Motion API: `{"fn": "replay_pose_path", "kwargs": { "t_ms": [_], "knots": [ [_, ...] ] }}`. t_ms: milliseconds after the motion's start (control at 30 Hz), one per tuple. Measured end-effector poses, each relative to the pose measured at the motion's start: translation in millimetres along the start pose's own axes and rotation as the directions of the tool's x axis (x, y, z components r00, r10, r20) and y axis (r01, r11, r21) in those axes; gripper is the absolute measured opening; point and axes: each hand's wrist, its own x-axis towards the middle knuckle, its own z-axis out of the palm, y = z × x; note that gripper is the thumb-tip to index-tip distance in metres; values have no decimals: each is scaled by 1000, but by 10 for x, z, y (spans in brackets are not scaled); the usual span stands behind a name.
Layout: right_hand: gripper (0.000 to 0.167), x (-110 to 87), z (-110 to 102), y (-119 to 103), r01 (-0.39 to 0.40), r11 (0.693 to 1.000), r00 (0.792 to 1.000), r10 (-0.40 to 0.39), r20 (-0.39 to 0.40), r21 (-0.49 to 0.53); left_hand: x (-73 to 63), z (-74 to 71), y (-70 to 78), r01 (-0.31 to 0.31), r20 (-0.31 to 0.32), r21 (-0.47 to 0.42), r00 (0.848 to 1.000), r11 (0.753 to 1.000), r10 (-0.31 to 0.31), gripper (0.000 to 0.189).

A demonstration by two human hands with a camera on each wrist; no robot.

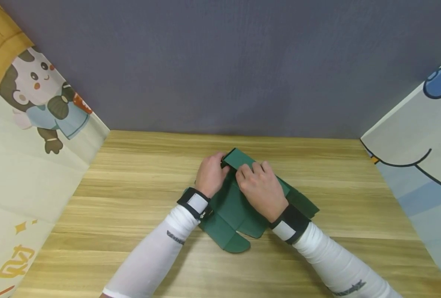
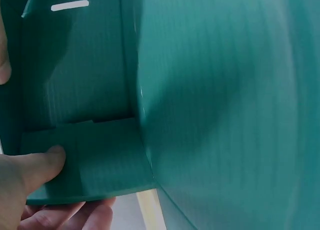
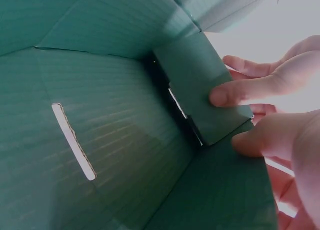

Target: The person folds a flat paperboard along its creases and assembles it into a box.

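A green corrugated cardboard box (image 1: 238, 158), partly folded, stands at an angle on the table between both hands. My left hand (image 1: 210, 176) pinches the short folded end panel (image 2: 105, 160), thumb on its inner face and fingers curled round the outside. With the thumb inside and fingers outside, my right hand (image 1: 261, 188) grips the long side wall (image 3: 220, 185) close to the corner where it meets that end. In the right wrist view, a narrow gap runs along the end panel's inner edge. A pale slot (image 3: 74, 142) cuts through the box's inner panel.
A loose flap with a rounded end (image 1: 237, 243) spreads toward the front of the wood-grain table (image 1: 131, 186). Another flap (image 1: 306, 203) sticks out at the right. A grey wall (image 1: 220, 66) rises behind the table, with printed panels on both sides.
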Motion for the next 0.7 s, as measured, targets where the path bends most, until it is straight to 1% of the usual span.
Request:
{"fn": "replay_pose_path", "kwargs": {
  "t_ms": [67,200,367,700],
  "knots": [
    [36,3,-3,-4,3,1000,1000,-3,2,-1,16,1,0,0,2,7,1000,1000,0,25],
    [37,8,-10,-10,6,1000,1000,-6,6,-1,35,1,17,24,9,14,1000,1000,-25,21],
    [34,13,-9,-10,10,1000,1000,-10,10,-1,46,0,38,44,3,39,999,998,-44,21],
    [39,19,-10,-20,17,1000,1000,-17,-5,1,31,-6,37,42,-22,59,999,997,-40,22]
  ]
}}
